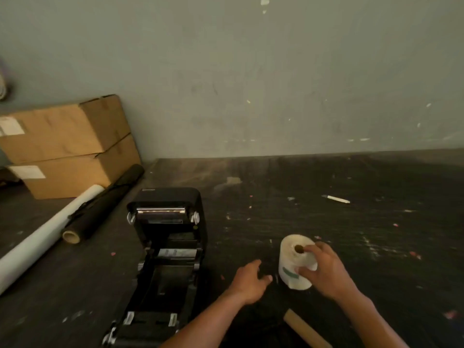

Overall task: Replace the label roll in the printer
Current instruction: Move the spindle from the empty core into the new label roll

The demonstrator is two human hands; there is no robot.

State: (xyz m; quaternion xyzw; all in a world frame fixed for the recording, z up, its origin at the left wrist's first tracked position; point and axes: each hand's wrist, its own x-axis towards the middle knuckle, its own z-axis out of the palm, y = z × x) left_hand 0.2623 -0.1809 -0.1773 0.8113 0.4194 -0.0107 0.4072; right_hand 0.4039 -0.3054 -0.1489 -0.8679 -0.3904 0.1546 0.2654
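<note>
A black label printer (165, 252) sits on the dark table with its lid swung open toward the wall; its roll bay looks empty. To its right a white label roll (292, 262) stands on end, its brown core hole facing up. My right hand (324, 270) grips the roll from the right, thumb low on its side and fingers over the top edge. My left hand (248, 282) hovers between the printer and the roll, fingers loosely spread, holding nothing. A bare cardboard core tube (306, 329) lies near the table's front edge below the roll.
Two stacked cardboard boxes (67, 144) stand at the back left by the wall. A long white roll (45, 234) and a black roll (105, 202) lie left of the printer. A white pen (336, 199) lies at the back right on the scuffed table (376, 247).
</note>
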